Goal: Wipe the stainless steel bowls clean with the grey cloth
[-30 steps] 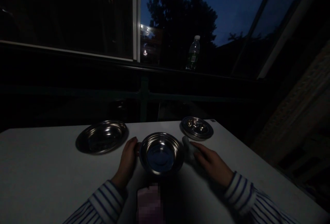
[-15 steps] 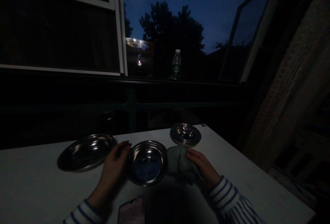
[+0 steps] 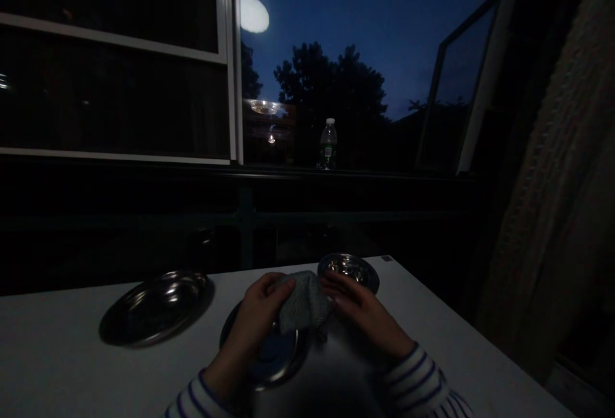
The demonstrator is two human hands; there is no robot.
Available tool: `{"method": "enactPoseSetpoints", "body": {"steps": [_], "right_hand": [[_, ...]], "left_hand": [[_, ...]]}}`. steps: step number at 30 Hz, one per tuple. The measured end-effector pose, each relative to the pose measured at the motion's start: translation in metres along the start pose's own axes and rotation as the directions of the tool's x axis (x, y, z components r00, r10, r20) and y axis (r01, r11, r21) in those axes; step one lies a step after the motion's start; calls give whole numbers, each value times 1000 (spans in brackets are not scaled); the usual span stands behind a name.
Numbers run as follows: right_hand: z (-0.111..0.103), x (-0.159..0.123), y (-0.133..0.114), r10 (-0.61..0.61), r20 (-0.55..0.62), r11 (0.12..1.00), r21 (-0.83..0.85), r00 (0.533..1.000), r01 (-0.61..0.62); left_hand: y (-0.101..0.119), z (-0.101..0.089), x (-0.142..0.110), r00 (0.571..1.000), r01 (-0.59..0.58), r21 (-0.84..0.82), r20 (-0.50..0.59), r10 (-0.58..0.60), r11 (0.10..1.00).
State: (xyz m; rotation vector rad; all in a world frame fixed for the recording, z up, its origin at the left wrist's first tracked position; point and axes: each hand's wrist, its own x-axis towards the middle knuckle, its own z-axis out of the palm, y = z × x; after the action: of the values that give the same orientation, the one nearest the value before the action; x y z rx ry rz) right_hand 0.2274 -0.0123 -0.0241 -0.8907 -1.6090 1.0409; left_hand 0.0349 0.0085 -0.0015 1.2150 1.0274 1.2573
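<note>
A shiny steel bowl (image 3: 269, 357) sits on the white table (image 3: 72, 379) right in front of me. Both hands hold a grey cloth (image 3: 302, 306) just above the bowl's far rim. My left hand (image 3: 254, 322) grips the cloth's left edge with curled fingers. My right hand (image 3: 358, 309) holds its right side, fingers bent over it. Both sleeves are white with dark stripes.
A wide steel plate (image 3: 156, 306) lies to the left on the table. A smaller steel dish (image 3: 348, 268) stands behind my right hand. A water bottle (image 3: 328, 143) stands on the dark window ledge. The table's right edge runs diagonally near my right arm.
My right hand lifted the cloth from the table beside the bowl to above it. My left hand left the bowl's rim and took hold of the cloth. The camera tilted up.
</note>
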Motion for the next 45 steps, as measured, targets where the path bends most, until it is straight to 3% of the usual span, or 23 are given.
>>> {"method": "enactPoseSetpoints", "body": {"steps": [3, 7, 14, 19, 21, 25, 27, 29, 32, 35, 38, 45], "right_hand": [[-1, 7, -13, -16, 73, 973, -229, 997, 32], [3, 21, -32, -73, 114, 874, -471, 991, 118], [-14, 36, -38, -71, 115, 871, -478, 991, 118], [-15, 29, -38, -162, 4, 807, -576, 987, 135], [-7, 26, -41, -222, 51, 748, -632, 974, 204], [16, 25, -44, -263, 269, 592, -713, 927, 375], [24, 27, -44, -284, 295, 556, -725, 912, 407], [26, 30, -44, -283, 258, 585, -717, 924, 380], [22, 33, -45, -238, 157, 701, -655, 958, 282], [17, 35, -44, -182, 61, 820, -542, 981, 186], [11, 38, -40, -110, -2, 909, -406, 994, 100], [0, 43, -33, 5, -65, 963, -267, 998, -23]], "left_hand": [[3, 3, 1, 1000, -4, -69, -23, 3, 998], [5, 3, 2, 997, 12, -138, -68, -22, 990], [11, -14, 8, 992, 64, -236, -93, -88, 970], [12, -11, 7, 983, 62, -257, -153, -104, 964], [12, -8, 6, 978, 63, -259, -175, -111, 964], [9, -5, 5, 985, 51, -288, -143, -96, 956], [9, -5, 4, 990, 48, -292, -113, -85, 955], [11, -5, 3, 993, 53, -277, -87, -80, 959], [15, -7, 0, 997, 56, -194, -37, -64, 979], [17, -10, 1, 999, 36, -82, 34, -33, 996], [14, -14, 3, 990, 80, -55, 119, -74, 995], [12, -18, 3, 962, 200, -179, 224, -158, 963]]}}
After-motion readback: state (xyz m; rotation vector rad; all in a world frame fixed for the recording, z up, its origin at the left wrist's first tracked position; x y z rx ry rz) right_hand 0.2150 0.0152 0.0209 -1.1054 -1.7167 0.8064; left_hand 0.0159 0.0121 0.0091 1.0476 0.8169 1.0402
